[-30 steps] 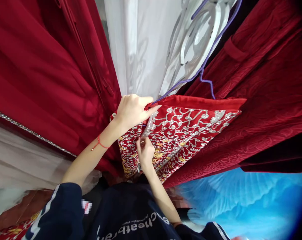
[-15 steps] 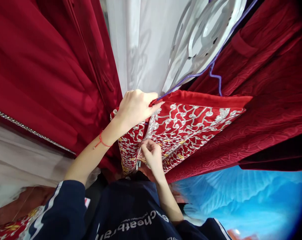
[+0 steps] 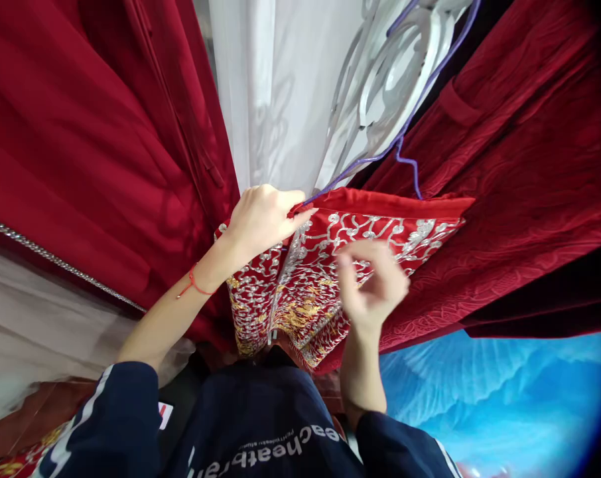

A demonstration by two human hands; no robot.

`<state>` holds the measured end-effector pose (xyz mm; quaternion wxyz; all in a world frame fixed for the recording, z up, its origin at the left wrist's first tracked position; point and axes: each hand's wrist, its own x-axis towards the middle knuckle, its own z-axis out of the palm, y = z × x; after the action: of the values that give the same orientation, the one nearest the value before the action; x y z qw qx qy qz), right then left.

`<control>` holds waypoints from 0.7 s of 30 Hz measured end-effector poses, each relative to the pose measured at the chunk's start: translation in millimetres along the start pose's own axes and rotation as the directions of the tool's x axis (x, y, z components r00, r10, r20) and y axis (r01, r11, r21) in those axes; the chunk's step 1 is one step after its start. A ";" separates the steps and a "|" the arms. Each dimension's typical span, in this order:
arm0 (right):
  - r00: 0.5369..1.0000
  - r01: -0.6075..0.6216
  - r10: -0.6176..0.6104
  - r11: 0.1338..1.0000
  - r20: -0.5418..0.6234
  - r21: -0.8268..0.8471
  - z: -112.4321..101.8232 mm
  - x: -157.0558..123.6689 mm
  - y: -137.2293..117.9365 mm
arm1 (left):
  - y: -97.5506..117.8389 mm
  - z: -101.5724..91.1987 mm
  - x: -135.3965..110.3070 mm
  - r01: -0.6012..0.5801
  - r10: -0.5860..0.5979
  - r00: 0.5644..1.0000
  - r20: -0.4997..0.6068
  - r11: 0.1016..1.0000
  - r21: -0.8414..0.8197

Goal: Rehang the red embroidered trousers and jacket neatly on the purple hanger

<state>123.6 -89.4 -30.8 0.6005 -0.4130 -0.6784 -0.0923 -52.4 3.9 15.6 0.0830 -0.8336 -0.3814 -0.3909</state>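
Up among hanging clothes, the left hand pinches the top edge of the red embroidered garment on its purple hanger. The right hand hovers blurred before the silver embroidery (grip unreadable), between the crimson velvet robe and white fabric.

one head camera only, looking forward and down, very close to the left hand and embroidered red garment, no second view

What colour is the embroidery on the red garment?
Silver, with some gold lower down, on the garment; head view.
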 end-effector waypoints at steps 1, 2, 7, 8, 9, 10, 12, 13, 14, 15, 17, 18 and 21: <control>0.981 0.126 -0.144 0.982 -0.128 -0.140 -5.2 16.6 8.8 | -0.2 -0.4 0.5 -0.008 0.008 1.000 -0.011 1.000 -0.007; 0.958 0.186 -0.236 0.944 -0.162 -0.273 -8.6 32.5 18.7 | -0.3 -1.0 1.0 -0.014 0.013 1.000 -0.027 1.000 -0.018; 0.983 0.174 -0.177 0.852 0.040 -0.494 -4.2 79.2 77.3 | -4.0 -3.7 -1.7 -0.028 0.000 0.985 -0.173 0.987 -0.157; 0.989 0.145 -0.146 0.853 0.037 -0.501 -2.2 81.7 87.8 | -6.0 -3.7 -4.1 -0.033 -0.008 0.975 -0.223 0.983 -0.182; 0.992 0.122 -0.127 0.850 0.027 -0.513 -0.9 82.9 96.7 | -8.3 -3.5 -7.1 -0.046 -0.015 0.958 -0.288 0.978 -0.202; 0.993 0.106 -0.117 0.843 0.012 -0.528 -0.4 83.5 103.7 | -10.8 -3.3 -10.4 -0.068 -0.016 0.930 -0.367 0.974 -0.216; 0.993 0.101 -0.121 0.821 0.002 -0.563 -2.1 84.0 111.7 | -15.2 -3.9 -16.7 -0.139 -0.010 0.841 -0.540 0.962 -0.234; 0.992 0.105 -0.126 0.806 0.005 -0.582 -4.1 84.4 113.1 | -16.6 -5.0 -18.7 -0.169 -0.020 0.790 -0.613 0.953 -0.250; 0.992 0.108 -0.127 0.792 0.011 -0.601 -6.3 85.1 113.1 | -17.1 -6.8 -19.3 -0.187 -0.049 0.745 -0.666 0.942 -0.279; 0.992 0.109 -0.123 0.779 0.020 -0.617 -8.8 85.8 112.3 | -16.6 -9.4 -18.2 -0.193 -0.100 0.704 -0.703 0.926 -0.324; 0.993 0.112 -0.109 0.757 0.044 -0.644 -13.5 86.9 109.4 | -12.2 -16.4 -10.9 -0.190 -0.229 0.642 -0.731 0.877 -0.442; 0.993 0.117 -0.110 0.744 0.052 -0.658 -15.4 87.2 107.9 | -8.0 -20.8 -5.4 -0.190 -0.280 0.626 -0.728 0.850 -0.490; 0.986 0.153 -0.157 0.708 0.059 -0.689 -18.5 86.2 103.4 | 13.3 -35.2 8.7 -0.157 -0.263 0.658 -0.706 0.869 -0.470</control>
<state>212.0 4.3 12.5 0.3947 -0.5485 -0.6258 -0.3895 -60.3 -15.8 47.9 0.0058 -0.5769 -0.2250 -0.7852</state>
